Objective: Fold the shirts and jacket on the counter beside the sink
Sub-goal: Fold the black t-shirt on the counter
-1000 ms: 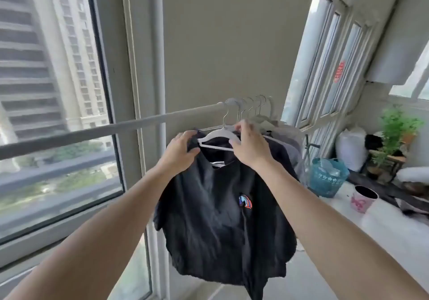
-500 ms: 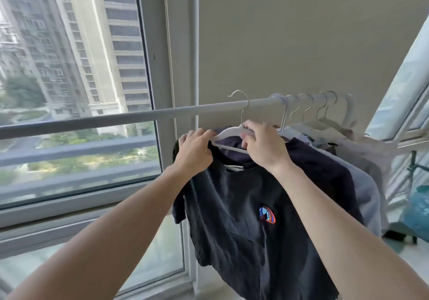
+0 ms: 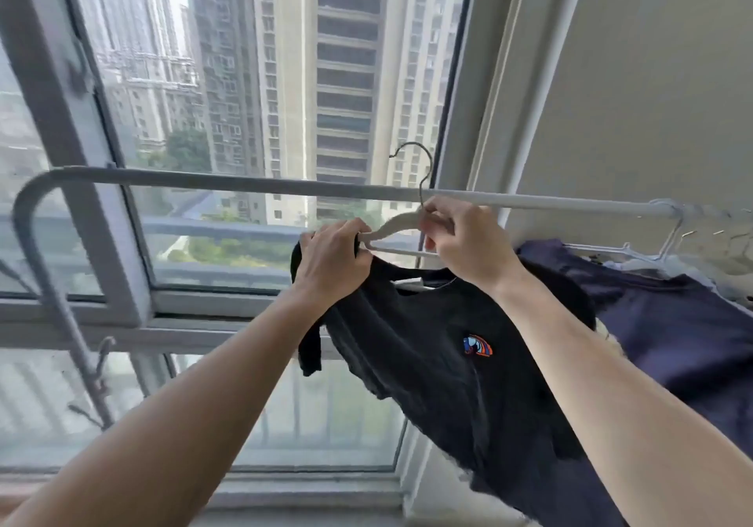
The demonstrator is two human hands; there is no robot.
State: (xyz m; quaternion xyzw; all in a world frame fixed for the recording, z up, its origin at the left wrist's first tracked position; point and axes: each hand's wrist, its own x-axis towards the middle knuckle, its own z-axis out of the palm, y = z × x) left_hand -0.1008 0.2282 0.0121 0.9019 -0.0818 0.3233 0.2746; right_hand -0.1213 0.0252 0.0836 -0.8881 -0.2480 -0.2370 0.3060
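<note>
Step in hand: you are taking the first garment off the drying rail (image 3: 203,180), and no folding has begun. The counter and sink are out of view. To the left of your fingers the rail runs bare to its bent end against the window. Your left hand (image 3: 330,265) is clenched on the bunched shoulder of the black shirt (image 3: 440,363), right at the left tip of the white hanger (image 3: 391,227). The shirt's body hangs below and to the right of both hands, with the chest badge showing. Between your hands the hanger's left arm is bare. The collar sags beneath its lower bar, so the shirt appears half off. Your right hand (image 3: 464,241) pinches the hanger's neck just under the hook (image 3: 419,168), which stands above the rail and appears to be off it. To the right of your right fingers a navy shirt (image 3: 672,323) is on the rail beside the remaining hangers (image 3: 672,233). The next move calls for drawing the right shoulder off the hanger while your left hand keeps its grip on the cloth, so that the shirt does not drop. After that, set the hanger aside and carry the shirt to the counter. Compared with half a second ago, the hanger has travelled left, away from the other hangers. The hook has risen higher above the rail, more of the hanger's arm is exposed, and your view has swung towards the window.
</note>
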